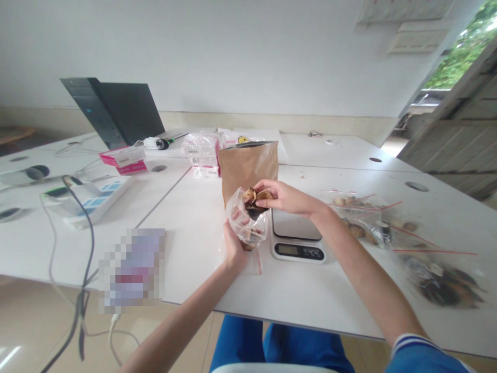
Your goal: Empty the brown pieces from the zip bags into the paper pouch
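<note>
White counter (186, 259), plain wall behind, weathered wooden door (458, 119) at far right. Clear zip bag (248, 225) is held up just above the counter, in front of an upright brown kraft bag (248, 168). Left hand (234, 246) wraps the zip bag's lower part in a narrow grip, likely to keep its mouth up so the contents stay in. Right hand (285, 198) reaches across a digital scale (297, 235), narrow grip, fingertips (267, 196) pinched on brown dried pieces (254, 199) at the bag mouth. Exact food type unclear. Scale sits just under the right wrist, probably placed for easy reach. More zip bags with red seal strips (361, 217) lie to the right, holding similar pieces. Power strip (93, 199), pink box (123, 159) and dark computer (112, 111) sit off left, out of the way. Pixelated patch (132, 269) hides part of the counter.
</note>
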A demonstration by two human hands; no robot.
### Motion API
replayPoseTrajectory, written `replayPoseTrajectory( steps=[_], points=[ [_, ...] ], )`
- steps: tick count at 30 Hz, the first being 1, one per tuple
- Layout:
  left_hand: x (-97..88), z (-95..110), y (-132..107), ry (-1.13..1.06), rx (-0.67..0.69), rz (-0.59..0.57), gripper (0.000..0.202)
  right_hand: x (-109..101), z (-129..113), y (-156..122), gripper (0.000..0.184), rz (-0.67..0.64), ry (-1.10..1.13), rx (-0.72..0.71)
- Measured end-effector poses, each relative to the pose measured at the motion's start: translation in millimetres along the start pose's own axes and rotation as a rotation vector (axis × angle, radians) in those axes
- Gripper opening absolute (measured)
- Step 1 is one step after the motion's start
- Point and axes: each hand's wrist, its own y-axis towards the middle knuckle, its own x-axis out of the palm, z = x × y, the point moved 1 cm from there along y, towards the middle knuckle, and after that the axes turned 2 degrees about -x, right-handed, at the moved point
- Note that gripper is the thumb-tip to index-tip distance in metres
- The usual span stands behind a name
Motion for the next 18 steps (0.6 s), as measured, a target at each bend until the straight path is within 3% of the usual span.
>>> replayPoseTrajectory(
  steps=[3,9,14,18],
  points=[
    [0.3,1,-2,-0.012,-0.022,0.003,0.044,-11,-14,-5,0.03,0.074,0.042,-0.096],
    [-1.0,1,-1,-0.002,-0.039,-0.016,0.04,-37,-41,8,0.029,0.472,0.028,-0.431],
    [-3.1,2,-1,0.005,-0.035,-0.023,0.039,-56,-47,42,0.026,0.475,-0.066,-0.5],
    [-4.3,1,0,0.001,-0.024,-0.047,0.038,-69,-51,65,0.021,0.603,-0.275,-0.67]
  ],
)
